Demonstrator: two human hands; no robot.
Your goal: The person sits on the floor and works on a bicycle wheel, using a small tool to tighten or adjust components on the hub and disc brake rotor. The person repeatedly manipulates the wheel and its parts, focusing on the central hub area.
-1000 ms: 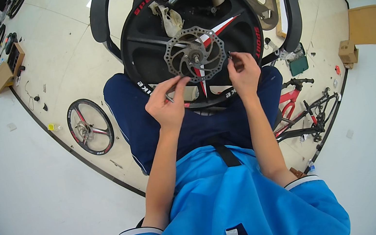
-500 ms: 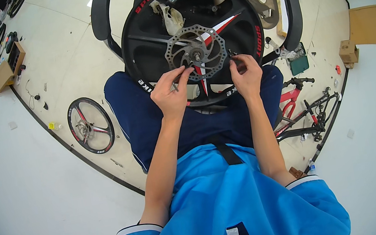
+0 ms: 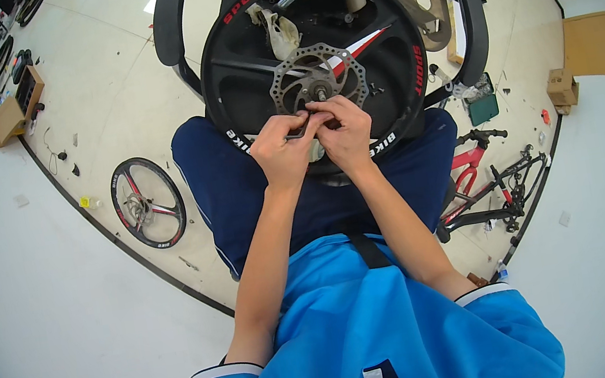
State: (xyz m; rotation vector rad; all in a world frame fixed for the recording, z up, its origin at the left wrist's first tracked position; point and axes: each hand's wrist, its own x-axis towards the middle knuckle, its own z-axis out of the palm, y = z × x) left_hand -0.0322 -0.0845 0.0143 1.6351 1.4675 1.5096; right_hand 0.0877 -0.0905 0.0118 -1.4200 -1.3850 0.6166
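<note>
Fingers: Thumb and forefinger of the left hand (image 3: 281,151) pinch together around a slim grey metal piece (image 3: 296,136), while those of the right hand (image 3: 346,137) are drawn in beside them; whether the right tips grip anything cannot be told.
Wheel: Seen from the head camera, a black three-spoke bicycle wheel (image 3: 251,66) lies flat before the seated person, its near edge over the lap and a black chair (image 3: 169,36) beyond.
Rotor: Both sets of fingertips meet over the near side of the holed brake disc (image 3: 358,73), just below the hub axle (image 3: 320,93).
Handwork: Close work at the disc seems best done with the wheel steadied on the thighs, any small part held square to its hole, turned lightly by fingertip first, and skin kept off the braking surface.
Small parts: Dark bits (image 3: 377,88) sit right of the disc, visible between the spokes; they look easy to knock away.
Left-hand carton: An open cardboard box (image 3: 7,122) by the wall holds dark items too small to identify.
Right-hand containers: A brown carton (image 3: 561,87) and a green case (image 3: 483,109) stand on the floor, contents unclear.
</note>
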